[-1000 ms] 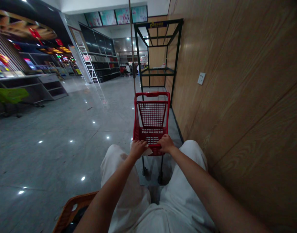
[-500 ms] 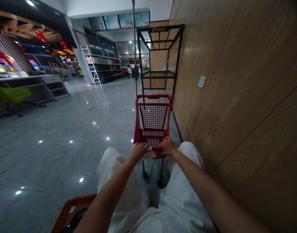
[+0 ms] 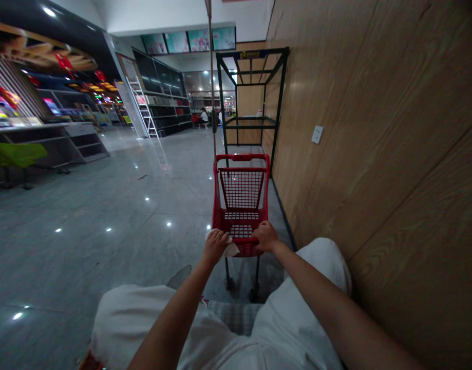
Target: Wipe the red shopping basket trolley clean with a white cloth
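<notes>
A small red shopping cart (image 3: 241, 191) stands in front of me on the grey tiled floor, its mesh basket holding nothing I can see. My left hand (image 3: 214, 245) is closed on the left end of the cart's near rim and presses a white cloth (image 3: 231, 250) against it. My right hand (image 3: 265, 237) is closed on the right end of the same rim. My legs in white trousers (image 3: 297, 318) fill the bottom of the view, the left knee raised.
A wood-panelled wall (image 3: 374, 128) with a white socket (image 3: 317, 134) runs along the right. A black metal shelf frame (image 3: 251, 103) stands beyond the cart beside a thin pole (image 3: 211, 77). Counters, a green chair (image 3: 12, 154) and a ladder (image 3: 145, 110) are far left.
The cart has stayed in both hands. My left knee has risen and swung left, covering the brown basket that showed at the bottom left. The view tilted down slightly.
</notes>
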The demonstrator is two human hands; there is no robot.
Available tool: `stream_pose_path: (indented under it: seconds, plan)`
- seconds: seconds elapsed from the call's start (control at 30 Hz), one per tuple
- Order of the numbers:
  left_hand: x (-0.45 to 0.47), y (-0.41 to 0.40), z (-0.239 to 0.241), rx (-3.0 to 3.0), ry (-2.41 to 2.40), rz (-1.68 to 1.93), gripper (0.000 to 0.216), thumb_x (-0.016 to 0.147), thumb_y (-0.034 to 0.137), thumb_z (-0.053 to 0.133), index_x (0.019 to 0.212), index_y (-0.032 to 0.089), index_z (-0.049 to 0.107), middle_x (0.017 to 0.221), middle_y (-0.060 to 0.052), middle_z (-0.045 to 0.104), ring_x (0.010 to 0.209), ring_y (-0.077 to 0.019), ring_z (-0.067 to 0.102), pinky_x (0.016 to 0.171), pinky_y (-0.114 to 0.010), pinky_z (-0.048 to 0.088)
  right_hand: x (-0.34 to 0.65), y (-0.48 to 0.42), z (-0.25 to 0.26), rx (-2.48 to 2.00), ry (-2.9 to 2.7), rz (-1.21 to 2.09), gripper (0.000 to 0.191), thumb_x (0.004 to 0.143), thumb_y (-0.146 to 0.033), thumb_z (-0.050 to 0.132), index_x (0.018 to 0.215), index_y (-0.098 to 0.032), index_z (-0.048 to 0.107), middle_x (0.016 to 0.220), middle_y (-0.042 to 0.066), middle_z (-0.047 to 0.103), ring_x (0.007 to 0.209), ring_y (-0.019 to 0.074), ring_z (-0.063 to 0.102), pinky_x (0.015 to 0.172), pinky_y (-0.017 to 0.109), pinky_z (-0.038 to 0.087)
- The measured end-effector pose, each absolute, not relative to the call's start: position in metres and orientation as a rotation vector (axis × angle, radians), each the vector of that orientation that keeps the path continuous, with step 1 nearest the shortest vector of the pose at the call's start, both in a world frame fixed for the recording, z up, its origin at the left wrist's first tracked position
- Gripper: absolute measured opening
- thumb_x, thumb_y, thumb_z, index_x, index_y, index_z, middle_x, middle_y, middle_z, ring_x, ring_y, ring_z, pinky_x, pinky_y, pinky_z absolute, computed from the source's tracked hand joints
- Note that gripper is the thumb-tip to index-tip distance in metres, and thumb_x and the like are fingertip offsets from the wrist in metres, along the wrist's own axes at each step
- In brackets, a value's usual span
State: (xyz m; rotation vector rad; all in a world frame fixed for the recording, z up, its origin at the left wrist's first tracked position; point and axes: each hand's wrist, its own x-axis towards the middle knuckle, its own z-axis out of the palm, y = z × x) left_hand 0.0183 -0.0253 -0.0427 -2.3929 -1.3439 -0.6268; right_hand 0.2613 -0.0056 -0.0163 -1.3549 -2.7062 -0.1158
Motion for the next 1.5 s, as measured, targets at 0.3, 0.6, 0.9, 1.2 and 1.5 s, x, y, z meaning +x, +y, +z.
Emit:
stream_pose_path:
  seconds: [0.3,0.6,0.9,1.2,1.5]
  plan:
    - [0.027,-0.027,-0.047,-2.311,-1.31,-0.775,0.009,0.084,0.026,0.057,0.088,0.018,0.06,0.091,-0.006,0.062,0.095,-0.0226,0.053,0.09,-0.038,0.042,0.242,-0.025,0.063,-1.171,-2.354,-0.045,0.016,0.069,-0.038,0.067,0.065,-0.023,0.067,0.152,-0.002,0.025,0.14,0.0363,0.006,0.102,0.066,-0.007]
    - [0.037,-0.025,-0.061,-2.257,-1.321,-0.905,0.023,0.082,0.021,0.057,0.105,0.02,0.06,0.102,-0.008,0.063,0.104,-0.0244,0.053,0.094,-0.043,0.04,0.199,-0.083,0.156,-0.78,-2.154,-0.313,0.014,0.073,-0.029,0.065,0.06,-0.023,0.065,0.149,-0.01,0.029,0.141,0.0306,-0.008,0.104,0.058,-0.02]
    - [0.043,-0.028,-0.061,-2.277,-1.376,-0.894,0.013,0.085,0.026,0.055,0.094,0.018,0.061,0.095,-0.007,0.062,0.101,-0.0241,0.053,0.092,-0.041,0.042,0.23,-0.039,0.033,-1.335,-2.361,0.093,0.046,0.073,-0.033,0.067,0.117,-0.024,0.059,0.15,0.012,0.027,0.139,0.028,0.019,0.109,0.057,0.011]
    - [0.035,-0.051,-0.047,-1.758,-2.098,-1.447,0.052,0.087,0.049,0.045,0.126,0.016,0.043,0.13,-0.016,0.048,0.128,-0.0294,0.039,0.103,-0.047,0.031,0.235,-0.044,-0.017,-1.248,-2.302,0.254,0.05,0.079,-0.028,0.06,0.127,-0.019,0.051,0.14,0.012,0.045,0.132,0.0238,0.036,0.108,0.044,0.03]
    - [0.035,-0.069,-0.038,-1.85,-2.565,-1.779,0.035,0.081,0.052,0.046,0.078,0.018,0.056,0.072,-0.001,0.06,0.072,-0.0187,0.058,0.068,-0.028,0.042,0.197,-0.047,-0.011,-1.424,-1.958,0.488,0.039,0.08,-0.027,0.056,0.118,-0.024,0.055,0.113,0.006,0.066,0.105,0.0212,0.06,0.11,0.052,0.02]
